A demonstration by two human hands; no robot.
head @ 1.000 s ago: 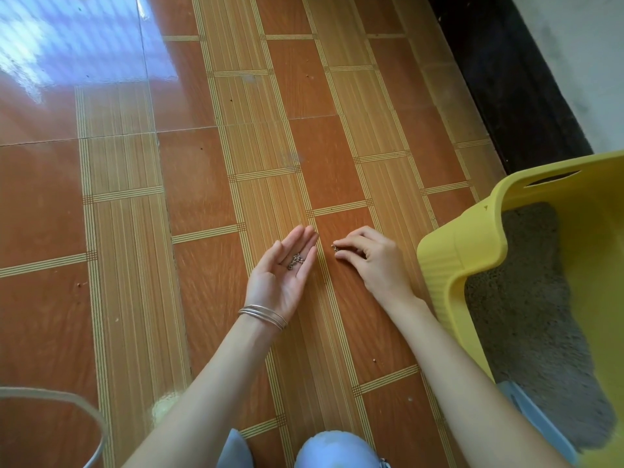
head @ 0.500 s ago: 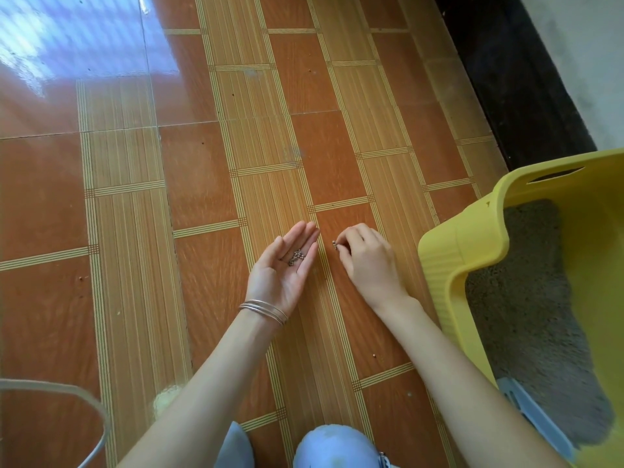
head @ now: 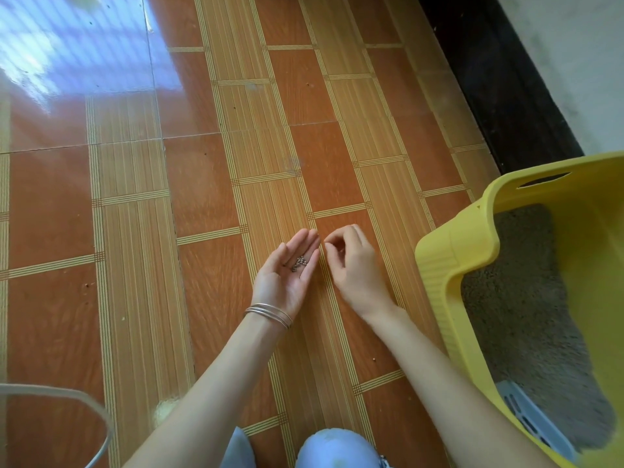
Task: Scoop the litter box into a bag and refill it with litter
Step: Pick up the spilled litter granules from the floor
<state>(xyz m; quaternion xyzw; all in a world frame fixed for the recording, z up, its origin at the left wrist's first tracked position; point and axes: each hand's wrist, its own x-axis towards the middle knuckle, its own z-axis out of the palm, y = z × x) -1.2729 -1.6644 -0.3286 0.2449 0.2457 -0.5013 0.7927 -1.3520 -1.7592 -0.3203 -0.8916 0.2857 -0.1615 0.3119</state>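
My left hand (head: 287,275) lies palm up just above the tiled floor, fingers straight, with a small heap of grey litter granules (head: 299,264) on them. Right beside its fingertips, my right hand (head: 354,265) has its fingers curled and the thumb brought to the forefinger in a pinch. The granule it pinches is too small to make out. At the right stands the yellow litter box (head: 452,251) with grey litter (head: 526,298) inside. A grey-blue slotted scoop (head: 530,420) lies in its near corner.
Stray granules (head: 374,359) dot the orange tiles. A white curved rim (head: 84,400) shows at the lower left. My knee (head: 337,447) is at the bottom edge. A dark skirting (head: 499,79) and pale wall run along the far right.
My right hand has lifted off the floor with its pinch and moved left to the left hand's fingertips. The left hand has stayed palm up with the granules.
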